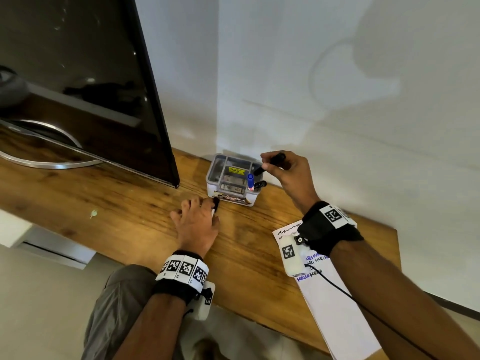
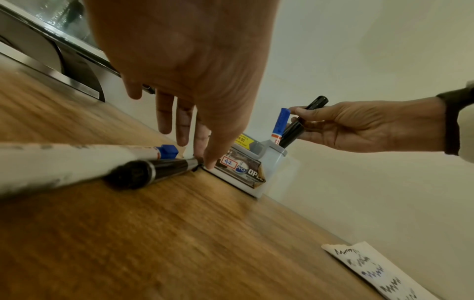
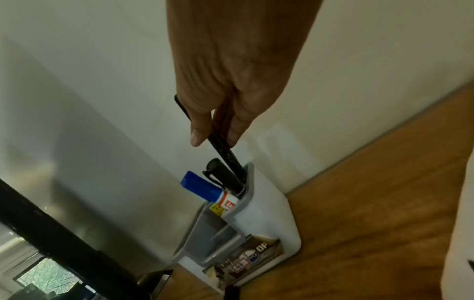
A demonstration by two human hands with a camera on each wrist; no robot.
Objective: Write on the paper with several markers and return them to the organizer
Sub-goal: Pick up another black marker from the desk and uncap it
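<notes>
A white organizer (image 1: 231, 201) with grey compartments stands on the wooden table (image 1: 130, 211) against the wall. A blue-capped marker (image 1: 250, 181) and a black marker (image 1: 260, 184) stand in its right compartment. My right hand (image 1: 265, 165) pinches another black marker (image 3: 228, 156) whose lower end is inside that compartment. My left hand (image 2: 195, 142) reaches down in front of the organizer with straight fingers. Under it on the table lie a blue-capped white marker (image 2: 102, 156) and a black marker (image 2: 159, 168), whose end the thumb touches. The written paper (image 1: 337, 307) lies under my right forearm.
A large dark screen (image 1: 104, 87) on a curved metal stand (image 1: 52, 162) fills the left of the table, close to the organizer. The wall corner runs right behind the organizer. The table's front edge lies just behind my wrists.
</notes>
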